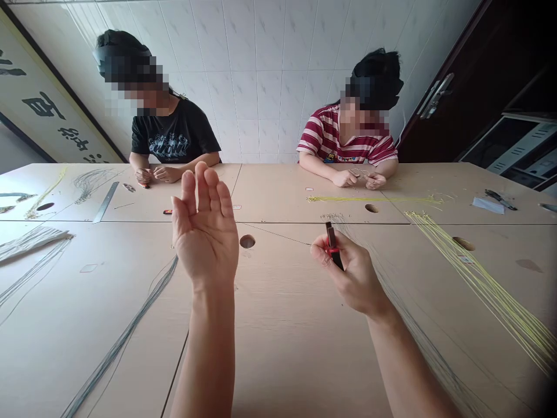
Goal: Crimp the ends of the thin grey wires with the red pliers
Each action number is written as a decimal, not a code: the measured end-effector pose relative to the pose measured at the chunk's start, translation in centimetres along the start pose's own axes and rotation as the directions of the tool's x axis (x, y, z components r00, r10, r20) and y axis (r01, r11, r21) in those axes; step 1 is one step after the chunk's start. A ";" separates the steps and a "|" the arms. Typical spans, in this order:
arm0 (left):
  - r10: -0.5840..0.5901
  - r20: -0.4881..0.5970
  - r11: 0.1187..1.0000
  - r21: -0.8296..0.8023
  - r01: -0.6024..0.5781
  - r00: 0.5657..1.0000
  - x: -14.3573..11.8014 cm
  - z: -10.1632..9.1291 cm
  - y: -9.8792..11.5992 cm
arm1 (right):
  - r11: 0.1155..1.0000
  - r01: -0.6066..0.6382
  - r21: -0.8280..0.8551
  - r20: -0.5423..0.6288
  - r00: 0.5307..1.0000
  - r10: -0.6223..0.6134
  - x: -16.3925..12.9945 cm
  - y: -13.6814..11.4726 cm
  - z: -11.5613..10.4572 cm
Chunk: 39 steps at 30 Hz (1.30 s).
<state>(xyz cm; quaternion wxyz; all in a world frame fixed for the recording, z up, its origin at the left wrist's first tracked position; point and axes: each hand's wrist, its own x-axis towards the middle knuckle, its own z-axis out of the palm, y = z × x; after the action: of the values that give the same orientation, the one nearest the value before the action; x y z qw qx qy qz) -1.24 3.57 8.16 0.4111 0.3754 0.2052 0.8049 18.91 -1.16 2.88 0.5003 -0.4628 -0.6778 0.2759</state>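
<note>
Left hand: my left hand [205, 232] is raised above the table [278, 348], palm toward me, fingers spread open and holding nothing that I can make out.
Right hand: my right hand [354, 276] is closed around a small black tool with red handles [332, 244], which looks like a cutter or stripper; the tip points up and away from me.
Thin wire: a fine dark wire [278, 235] runs across the table from near the round cable hole [247, 241] to the tool's red grip. I cannot tell whether the tool bites it or only touches it.
Wire bundles: a grey bundle [130, 331] lies left of my left forearm, and yellow wires [487, 284] fan out well to the right.
Doing it well: in my judgement the wire wants to stay taut and square to the tool, so the open hand should pinch the free end close beside the tool before any squeeze, keeping fingertips out of the blades.
Others: two people sit across the table, a hand pair [154, 174] and another [359, 179] busy with their own small parts, well apart from mine.
Steel ruler: it [105, 202] lies at the far left, out of reach.
</note>
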 end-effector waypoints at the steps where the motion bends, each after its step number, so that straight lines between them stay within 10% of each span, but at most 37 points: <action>1: 0.022 -0.015 1.000 0.009 -0.022 1.000 0.3 -0.1 -0.5 | 1.000 0.011 -0.001 0.004 1.000 -0.011 0.0 -0.1 0.0; 6: 0.012 -0.027 0.990 0.141 -0.008 1.000 0.6 -0.4 -4.1 | 0.999 0.023 -0.039 -0.009 1.000 -0.024 -0.3 -0.5 -0.2; 10: -0.324 0.194 0.896 0.378 0.234 0.926 -1.1 -1.3 -6.7 | 0.998 0.032 -0.045 -0.042 0.999 -0.034 -0.2 -0.6 -0.3; 17: -0.767 0.501 0.638 0.663 0.393 0.400 -5.5 -2.7 -4.7 | 0.998 0.021 -0.067 -0.151 0.988 -0.031 0.2 0.1 -1.0; 25: -0.729 0.668 0.227 0.443 0.867 -0.151 -7.8 -2.6 -2.3 | 0.997 -0.014 -0.078 -0.184 0.983 -0.001 0.4 0.4 -0.5; 27: -0.680 0.721 0.226 0.375 0.899 -0.130 -8.2 -2.2 -2.0 | 0.997 -0.011 -0.074 -0.174 0.985 -0.002 0.3 0.5 -0.3; 31: -0.629 0.773 0.348 0.193 0.917 0.076 -8.2 -0.9 -0.3 | 0.998 -0.017 -0.062 -0.161 0.987 0.006 0.2 0.7 -0.1; 33: -0.629 0.726 0.474 0.074 0.878 0.278 -7.6 0.0 0.7 | 0.999 -0.019 -0.043 -0.151 0.989 0.012 0.2 0.7 0.0; 36: -0.540 0.467 0.781 -0.033 0.624 0.700 -6.0 1.3 1.3 | 1.000 -0.017 -0.022 -0.124 0.992 0.014 0.2 0.6 0.2; 39: -0.332 0.238 0.942 0.026 0.336 0.913 -4.3 2.2 0.4 | 1.000 -0.006 -0.006 -0.100 0.995 0.006 0.1 0.5 0.5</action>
<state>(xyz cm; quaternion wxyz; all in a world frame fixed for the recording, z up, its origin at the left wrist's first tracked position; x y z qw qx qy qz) 1.93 -0.10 7.96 0.5671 0.4256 0.2093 0.6734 18.60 -0.77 2.29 0.5313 -0.4796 -0.6514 0.2517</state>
